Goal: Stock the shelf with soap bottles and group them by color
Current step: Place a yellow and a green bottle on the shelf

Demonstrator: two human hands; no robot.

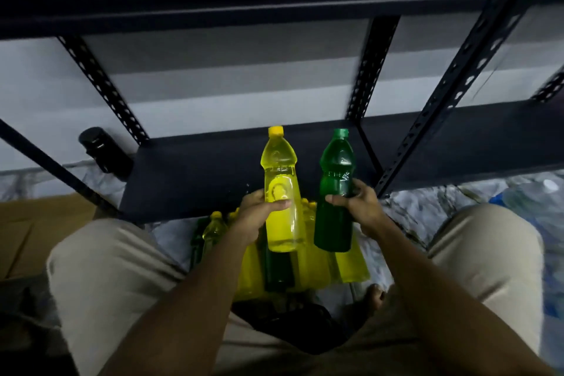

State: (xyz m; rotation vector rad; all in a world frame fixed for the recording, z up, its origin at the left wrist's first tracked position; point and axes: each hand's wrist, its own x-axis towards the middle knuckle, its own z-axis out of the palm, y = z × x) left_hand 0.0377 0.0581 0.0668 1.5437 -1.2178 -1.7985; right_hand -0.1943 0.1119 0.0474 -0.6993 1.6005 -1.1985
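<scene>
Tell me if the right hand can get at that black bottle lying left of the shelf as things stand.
Probably not. The right hand has its grip full with the green bottle, and the black bottle lies far across on the other side, past the left hand, the yellow bottle and a shelf upright.

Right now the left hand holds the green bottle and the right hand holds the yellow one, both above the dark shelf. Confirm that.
Not quite: the colours are swapped. In the head view the left hand holds the yellow bottle, and the right hand holds the green bottle. Both are indeed held up over the dark shelf.
</scene>
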